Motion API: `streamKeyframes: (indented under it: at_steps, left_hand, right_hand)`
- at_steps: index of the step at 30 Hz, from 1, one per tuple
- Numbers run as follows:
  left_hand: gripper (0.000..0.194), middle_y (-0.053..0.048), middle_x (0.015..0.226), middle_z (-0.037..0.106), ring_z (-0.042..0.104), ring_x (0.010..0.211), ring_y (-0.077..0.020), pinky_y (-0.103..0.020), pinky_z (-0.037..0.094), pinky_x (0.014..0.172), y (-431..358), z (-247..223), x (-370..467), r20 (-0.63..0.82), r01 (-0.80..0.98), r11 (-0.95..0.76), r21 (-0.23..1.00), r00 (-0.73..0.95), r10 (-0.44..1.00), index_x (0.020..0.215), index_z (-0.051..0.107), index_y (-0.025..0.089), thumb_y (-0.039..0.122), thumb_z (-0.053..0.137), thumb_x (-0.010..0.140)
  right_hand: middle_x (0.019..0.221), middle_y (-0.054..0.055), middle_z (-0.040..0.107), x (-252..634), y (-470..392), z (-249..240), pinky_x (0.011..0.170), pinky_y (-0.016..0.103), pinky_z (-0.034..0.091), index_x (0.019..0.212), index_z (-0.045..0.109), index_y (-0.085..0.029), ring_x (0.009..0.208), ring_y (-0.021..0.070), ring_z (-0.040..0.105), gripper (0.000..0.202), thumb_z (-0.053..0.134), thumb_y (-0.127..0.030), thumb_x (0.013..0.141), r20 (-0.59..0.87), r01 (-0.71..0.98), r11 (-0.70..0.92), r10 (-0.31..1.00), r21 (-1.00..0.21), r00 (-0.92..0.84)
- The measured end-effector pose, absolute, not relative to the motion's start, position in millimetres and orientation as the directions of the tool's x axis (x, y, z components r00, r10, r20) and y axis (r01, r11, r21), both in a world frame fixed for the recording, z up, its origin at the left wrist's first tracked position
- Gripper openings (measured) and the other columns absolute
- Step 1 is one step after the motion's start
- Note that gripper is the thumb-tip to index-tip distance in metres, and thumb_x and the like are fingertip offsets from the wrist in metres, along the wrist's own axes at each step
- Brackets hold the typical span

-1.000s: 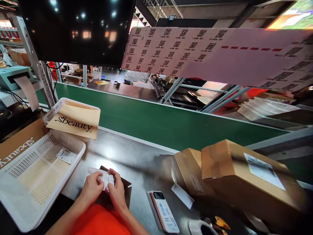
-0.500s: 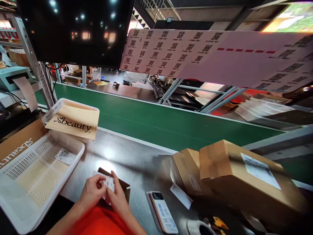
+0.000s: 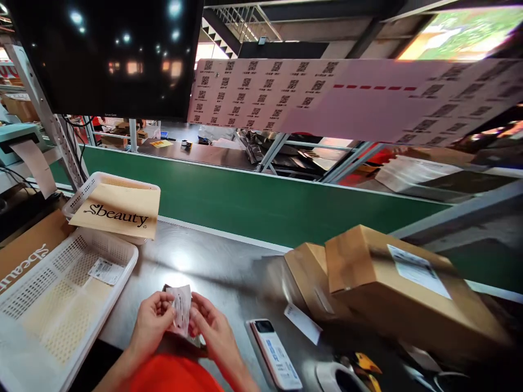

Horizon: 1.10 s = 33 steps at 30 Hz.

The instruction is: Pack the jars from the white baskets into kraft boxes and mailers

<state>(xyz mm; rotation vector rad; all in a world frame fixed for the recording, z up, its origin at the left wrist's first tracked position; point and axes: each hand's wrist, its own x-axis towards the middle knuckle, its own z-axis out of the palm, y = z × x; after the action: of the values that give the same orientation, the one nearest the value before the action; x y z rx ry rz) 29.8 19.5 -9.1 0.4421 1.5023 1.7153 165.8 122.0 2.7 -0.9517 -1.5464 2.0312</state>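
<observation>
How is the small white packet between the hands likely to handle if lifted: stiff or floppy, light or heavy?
The white packet looks thin and wrinkled, so it would probably flop or crease. It's likely light: it is small, and the left hand seems to pinch it with fingertips alone.

A dark screen [image 3: 106, 65] hangs at the upper left, beside a long pale board [image 3: 343, 114] printed with square codes. Below them runs a green belt [image 3: 245, 201]. On the metal desk [image 3: 216, 261], a tan envelope [image 3: 116, 212] lies across the rear white basket [image 3: 126, 183]; the front basket [image 3: 125, 286] holds a label [image 3: 106, 270]. To the right are a phone [image 3: 275, 354], a paper slip [image 3: 303, 323] and two cardboard boxes, one larger [image 3: 353, 261], one smaller [image 3: 304, 272].
</observation>
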Motion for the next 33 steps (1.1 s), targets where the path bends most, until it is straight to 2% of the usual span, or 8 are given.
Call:
streamKeyframes:
  at_steps: [8, 13, 16, 19, 21, 24, 27, 33]
  left_hand:
    - [0.051, 0.003, 0.075, 0.059, 0.058, 0.063, -0.0116, -0.026, 0.059, 0.060, 16, -17, 42, -0.261, -0.283, 0.115, 0.952, -0.558, 0.788, 0.107, 0.074, 0.016, 0.052, 0.085, 0.072]
    - [0.046, -0.006, 0.095, 0.074, 0.070, 0.088, -0.0203, -0.032, 0.060, 0.084, 3, 1, 24, 0.060, 0.097, -0.011, 0.995, -0.519, 0.853, 0.119, 0.076, 0.020, 0.048, 0.079, 0.084]
    - [0.077, -0.013, 0.145, 0.064, 0.058, 0.136, -0.0324, -0.046, 0.045, 0.118, 3, 13, 10, 0.194, 0.234, -0.103, 0.967, -0.408, 0.892, 0.144, 0.063, 0.028, 0.045, 0.087, 0.074]
    - [0.111, -0.013, 0.153, 0.059, 0.055, 0.141, -0.0324, -0.047, 0.040, 0.122, 12, 16, 8, 0.056, 0.036, -0.050, 0.998, -0.182, 0.982, 0.162, 0.038, 0.029, 0.042, 0.093, 0.067]
    - [0.103, -0.011, 0.139, 0.069, 0.065, 0.125, -0.0292, -0.041, 0.050, 0.111, 20, 15, 13, -0.042, -0.103, 0.032, 0.994, -0.103, 0.994, 0.156, 0.048, 0.026, 0.042, 0.094, 0.065]
    - [0.054, -0.006, 0.096, 0.079, 0.069, 0.085, -0.0202, -0.029, 0.056, 0.080, 29, 15, 20, -0.111, -0.141, 0.093, 0.986, -0.129, 0.985, 0.106, 0.080, 0.016, 0.052, 0.091, 0.067]
    - [0.045, -0.005, 0.078, 0.076, 0.064, 0.072, -0.0171, -0.029, 0.054, 0.073, 30, 23, 20, -0.093, -0.075, 0.076, 0.994, -0.249, 0.964, 0.075, 0.079, 0.014, 0.059, 0.084, 0.074]
    - [0.050, -0.011, 0.091, 0.081, 0.072, 0.089, -0.0262, -0.038, 0.057, 0.091, 29, 38, 15, -0.082, -0.120, 0.047, 0.992, -0.315, 0.945, 0.089, 0.084, 0.015, 0.064, 0.074, 0.084]
  right_hand:
    - [0.065, 0.002, 0.067, 167, 132, 29, 0.058, 0.027, 0.037, 0.071, 0.068, -0.016, 0.060, 0.0155, 0.056, 0.038, 0.052, -0.043, 0.092, -0.253, 0.483, 0.158, 0.692, -0.861, -0.676]
    - [0.063, -0.001, 0.062, 176, 145, 67, 0.059, 0.027, 0.028, 0.071, 0.069, -0.017, 0.061, 0.0123, 0.048, 0.029, 0.049, -0.024, 0.090, -0.144, 0.485, 0.462, 0.597, -0.743, -0.789]
    - [0.060, -0.001, 0.056, 179, 153, 93, 0.057, 0.029, 0.023, 0.069, 0.068, -0.017, 0.057, 0.0108, 0.041, 0.036, 0.046, -0.028, 0.096, -0.144, 0.452, 0.597, 0.491, -0.662, -0.859]
    - [0.057, -0.003, 0.048, 177, 162, 113, 0.055, 0.030, 0.019, 0.071, 0.068, -0.018, 0.054, 0.0098, 0.034, 0.047, 0.041, -0.037, 0.103, -0.158, 0.407, 0.682, 0.399, -0.608, -0.903]
    - [0.055, -0.006, 0.040, 176, 170, 121, 0.054, 0.029, 0.018, 0.068, 0.067, -0.017, 0.052, 0.0086, 0.030, 0.047, 0.044, -0.038, 0.103, -0.194, 0.375, 0.683, 0.329, -0.627, -0.924]
    - [0.053, -0.008, 0.037, 178, 180, 126, 0.051, 0.026, 0.019, 0.065, 0.065, -0.016, 0.052, 0.0074, 0.030, 0.034, 0.060, -0.037, 0.092, -0.249, 0.405, 0.601, 0.330, -0.689, -0.911]
    - [0.059, -0.006, 0.052, 181, 184, 121, 0.052, 0.024, 0.024, 0.074, 0.069, -0.017, 0.057, 0.0091, 0.042, 0.011, 0.068, -0.028, 0.077, -0.238, 0.428, 0.450, 0.420, -0.784, -0.876]
    - [0.060, -0.005, 0.051, 177, 175, 101, 0.053, 0.024, 0.030, 0.068, 0.057, -0.021, 0.059, 0.0110, 0.043, 0.016, 0.052, -0.025, 0.083, -0.079, 0.227, 0.247, 0.495, -0.942, -0.865]
